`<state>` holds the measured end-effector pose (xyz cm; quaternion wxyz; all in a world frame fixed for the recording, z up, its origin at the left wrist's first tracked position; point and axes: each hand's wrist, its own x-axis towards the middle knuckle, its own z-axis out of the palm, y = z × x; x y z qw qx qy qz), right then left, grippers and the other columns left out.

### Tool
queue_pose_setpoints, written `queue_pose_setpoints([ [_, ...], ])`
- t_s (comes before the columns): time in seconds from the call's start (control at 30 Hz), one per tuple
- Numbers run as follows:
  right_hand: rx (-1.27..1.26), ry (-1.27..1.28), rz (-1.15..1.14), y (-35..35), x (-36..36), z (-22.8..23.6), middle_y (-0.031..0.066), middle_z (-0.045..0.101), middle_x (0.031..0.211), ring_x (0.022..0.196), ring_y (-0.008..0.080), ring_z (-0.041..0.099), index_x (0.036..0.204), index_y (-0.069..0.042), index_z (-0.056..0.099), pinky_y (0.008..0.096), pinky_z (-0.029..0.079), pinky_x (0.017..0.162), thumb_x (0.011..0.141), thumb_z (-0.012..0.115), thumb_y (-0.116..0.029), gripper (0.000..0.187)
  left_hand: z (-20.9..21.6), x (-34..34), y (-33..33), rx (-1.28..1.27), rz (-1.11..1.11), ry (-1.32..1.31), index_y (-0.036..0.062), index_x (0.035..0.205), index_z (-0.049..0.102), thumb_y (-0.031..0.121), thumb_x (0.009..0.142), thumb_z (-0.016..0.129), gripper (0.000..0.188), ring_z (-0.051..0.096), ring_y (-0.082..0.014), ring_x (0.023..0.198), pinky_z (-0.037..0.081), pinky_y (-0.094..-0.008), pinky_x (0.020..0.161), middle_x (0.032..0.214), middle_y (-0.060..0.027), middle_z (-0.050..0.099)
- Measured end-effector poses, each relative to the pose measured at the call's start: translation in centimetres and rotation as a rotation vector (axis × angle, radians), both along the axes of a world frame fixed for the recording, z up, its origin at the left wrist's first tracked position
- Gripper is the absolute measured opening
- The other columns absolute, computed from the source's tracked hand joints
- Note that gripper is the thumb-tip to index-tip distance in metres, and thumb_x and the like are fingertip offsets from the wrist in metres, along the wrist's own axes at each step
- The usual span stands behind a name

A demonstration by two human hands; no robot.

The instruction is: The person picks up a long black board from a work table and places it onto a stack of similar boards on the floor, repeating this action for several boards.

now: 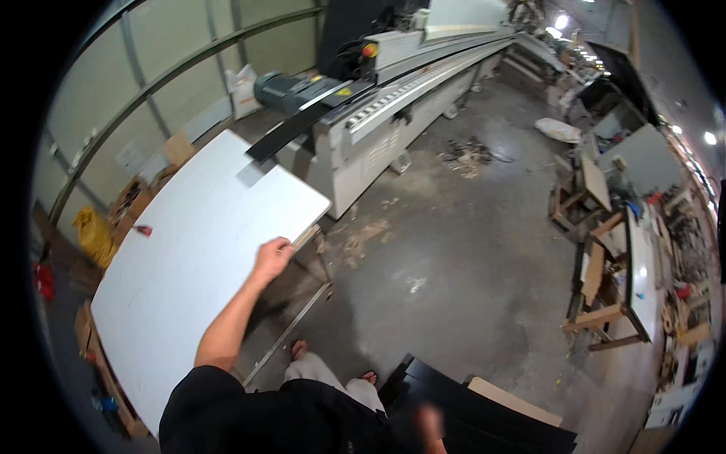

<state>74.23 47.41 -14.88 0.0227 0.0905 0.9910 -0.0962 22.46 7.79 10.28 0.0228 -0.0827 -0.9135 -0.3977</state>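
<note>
Black shirt [280, 416] nearest. Right hand [429, 424] blurred against black panels [488, 412] (can't tell its fingers); panels' long axis slants rightward from it. Left hand [273, 259] farther off, fingers curled, grip unclear, at white board's [197, 234] right edge.

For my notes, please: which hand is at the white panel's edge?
The left hand, at the right edge of the white panel; the right hand, blurred, shows lower, overlapping the black panels.

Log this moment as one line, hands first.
left hand at right edge of white board | right hand blurred, over black panels, contact unclear | around: black strip, grey motor, yellow sack
</note>
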Motion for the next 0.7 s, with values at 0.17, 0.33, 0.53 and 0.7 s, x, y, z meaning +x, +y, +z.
queue_pose_setpoints([
  [0.17,-0.165,0.124,-0.125,-3.7,-2.4,2.8,0.0075,0.047,0.058,0.05,0.0242,0.047,0.062,-0.011,0.052,0.0363,0.038,0.043,0.073,0.059,-0.011,0.013,0.8,-9.0,-8.2,-0.287,0.11,0.305,0.0006,0.101,0.06,0.023,0.075,0.064,0.034,0.048,-0.0359,0.111,0.037,-0.042,0.097,0.112,-0.0203,0.056],
  [0.33,-0.36,0.209,-0.205,-9.6,-2.3,-0.2,0.0085,0.049,0.061,0.052,0.0244,0.047,0.065,-0.01,0.053,0.0379,0.039,0.046,0.075,0.058,-0.01,0.011,4.1,-14.7,-9.6,-0.508,0.117,0.115,0.0026,0.134,0.034,0.039,0.078,0.063,0.073,0.018,-0.0397,0.133,0.016,-0.0483,0.108,0.139,-0.0273,0.027],
  [0.53,-0.492,0.312,-0.181,-17.1,-4.9,-0.1,0.0074,0.053,0.059,0.05,0.0225,0.051,0.065,-0.009,0.058,0.0367,0.043,0.046,0.078,0.055,-0.012,0.014,3.9,-17.9,-13.6,-0.683,0.083,-0.09,0.0077,0.143,0.017,0.059,0.074,0.058,0.096,0.008,-0.04,0.136,0.004,-0.0544,0.108,0.145,-0.0289,0.013],
  [0.7,-0.568,0.237,-0.21,-20.2,-4.8,0.5,0.0096,0.055,0.069,0.06,0.0249,0.054,0.079,-0.006,0.06,0.0366,0.045,0.054,0.078,0.056,-0.009,0.005,5.0,-17.4,-14.6,-0.723,0.083,-0.125,0.0085,0.144,0.012,0.058,0.073,0.061,0.099,0.008,-0.0403,0.136,0.004,-0.0554,0.108,0.146,-0.027,0.011],
])
